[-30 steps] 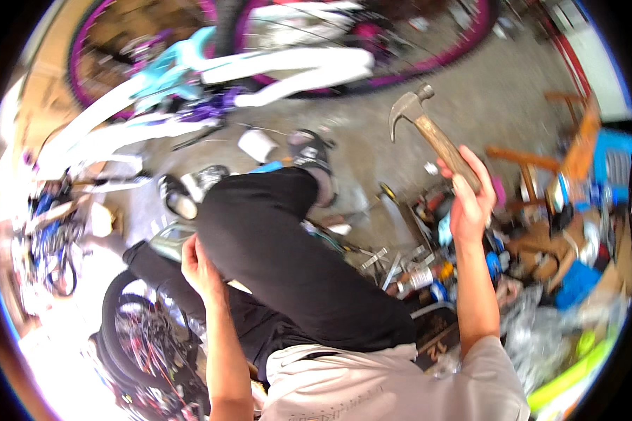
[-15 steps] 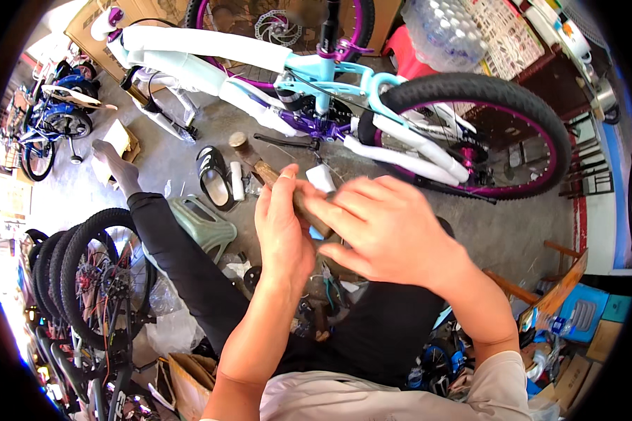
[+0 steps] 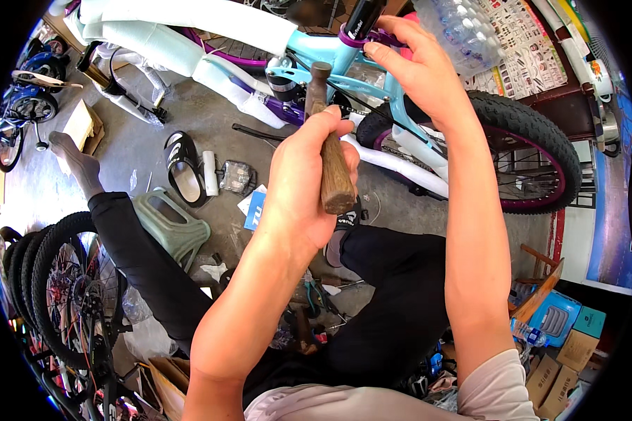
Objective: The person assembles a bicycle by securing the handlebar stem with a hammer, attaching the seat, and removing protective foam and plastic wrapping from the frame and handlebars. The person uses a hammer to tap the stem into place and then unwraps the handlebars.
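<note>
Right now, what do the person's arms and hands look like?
The left hand and right hand wear no gloves, and no watch shows on either wrist. Both forearms are uncovered. A short, pale greyish-beige sleeve covers the right upper arm; the left sleeve is out of view.

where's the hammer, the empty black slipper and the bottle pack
Hammer [image 3: 336, 172]: head view, on the wooden handle.
Empty black slipper [image 3: 185, 175]: head view, on the insole.
Bottle pack [image 3: 463, 38]: head view, on its middle.
</note>
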Motion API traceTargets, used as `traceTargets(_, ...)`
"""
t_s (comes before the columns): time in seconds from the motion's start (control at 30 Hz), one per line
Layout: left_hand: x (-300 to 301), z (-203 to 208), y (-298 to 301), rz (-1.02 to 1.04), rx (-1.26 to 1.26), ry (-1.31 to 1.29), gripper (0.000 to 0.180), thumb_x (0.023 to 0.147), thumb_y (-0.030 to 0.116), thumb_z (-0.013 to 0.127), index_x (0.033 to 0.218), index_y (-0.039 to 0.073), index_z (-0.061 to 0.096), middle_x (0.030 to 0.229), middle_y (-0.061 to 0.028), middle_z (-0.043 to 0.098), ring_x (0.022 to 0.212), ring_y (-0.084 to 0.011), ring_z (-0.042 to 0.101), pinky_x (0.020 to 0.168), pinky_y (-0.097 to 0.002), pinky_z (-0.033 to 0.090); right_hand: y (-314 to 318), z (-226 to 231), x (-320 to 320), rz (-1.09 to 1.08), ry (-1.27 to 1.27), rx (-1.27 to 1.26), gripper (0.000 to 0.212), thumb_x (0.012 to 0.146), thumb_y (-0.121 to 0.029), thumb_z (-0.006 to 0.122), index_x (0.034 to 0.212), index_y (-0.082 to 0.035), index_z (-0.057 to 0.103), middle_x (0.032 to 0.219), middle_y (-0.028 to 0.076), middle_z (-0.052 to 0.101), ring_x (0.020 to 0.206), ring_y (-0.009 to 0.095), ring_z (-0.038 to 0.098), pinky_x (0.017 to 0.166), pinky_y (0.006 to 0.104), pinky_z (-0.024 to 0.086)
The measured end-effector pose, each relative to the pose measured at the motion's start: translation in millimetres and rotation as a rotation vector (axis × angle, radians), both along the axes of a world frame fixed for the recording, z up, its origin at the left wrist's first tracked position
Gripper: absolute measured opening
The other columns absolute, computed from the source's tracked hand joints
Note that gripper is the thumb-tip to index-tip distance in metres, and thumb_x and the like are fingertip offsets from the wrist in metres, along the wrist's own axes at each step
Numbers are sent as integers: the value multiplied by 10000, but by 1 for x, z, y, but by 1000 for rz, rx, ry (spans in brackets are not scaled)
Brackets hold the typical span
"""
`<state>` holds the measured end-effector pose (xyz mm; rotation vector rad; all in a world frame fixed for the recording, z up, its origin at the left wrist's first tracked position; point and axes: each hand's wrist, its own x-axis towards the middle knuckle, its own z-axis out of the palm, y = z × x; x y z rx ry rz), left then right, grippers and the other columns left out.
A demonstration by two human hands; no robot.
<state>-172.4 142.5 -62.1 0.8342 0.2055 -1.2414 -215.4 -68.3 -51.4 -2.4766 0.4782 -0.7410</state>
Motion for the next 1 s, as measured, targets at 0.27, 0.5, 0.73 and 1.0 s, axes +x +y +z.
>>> traceTargets(0.27,5,3,-13,-52,20,-27,384,1002,372,595,1114,5,576,650,-16,518,519,-125,442,477,-283,339,-3,-5,-1,109,17,275,519,910,-312,696,1313,8,637,1265,173,644,1047,256,625,874,361,490)
traceTargets(0.5,3,16,-20,-37,23,-41,380,1005,373,593,1118,12,569,657,-8,519,521,-125,446,481,-281,342,-2,-1,0,101,65,247,455,961,-212,678,1321,53,598,1263,90,614,1165,169,590,1002,307,453)
traceTargets(0.73,3,17,-25,-52,-18,-35,378,1009,370,585,1120,9,557,659,-7,524,520,-125,448,479,-284,341,-3,-5,0,97,12,170,536,923,-343,647,1303,35,631,1307,212,628,1228,367,598,1032,420,469)
traceTargets(1.0,0,13,-25,-26,20,-52,374,1008,370,584,1105,9,562,658,-15,531,522,-128,454,482,-279,349,-5,-6,-1,98,8,134,552,922,-352,650,1312,37,625,1302,210,627,1197,355,611,990,412,488)
